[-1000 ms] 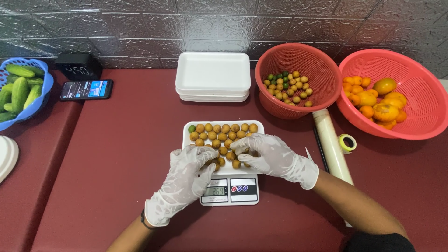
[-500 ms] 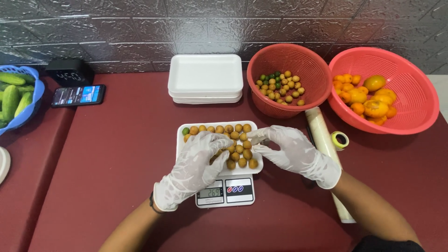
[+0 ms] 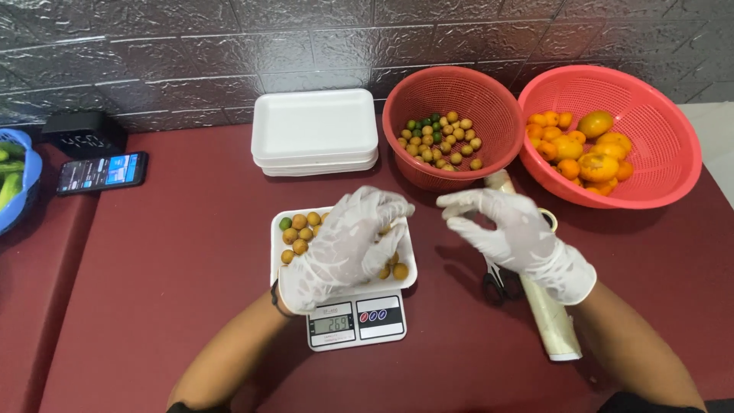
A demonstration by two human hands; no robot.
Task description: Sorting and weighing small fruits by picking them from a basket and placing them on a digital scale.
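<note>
White foam tray of small orange fruits rests on the digital scale, mid-worktop. Gloved left hand lies spread on the fruits, gripping nothing; right hand hovers beside the tray, fingertips pinched, contents indiscernible. Lift both hands clear before trusting the readout, and adjust weight one fruit at a time.

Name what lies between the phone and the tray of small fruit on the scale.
In the head view, only bare red tabletop lies between the phone and the fruit tray.
</note>
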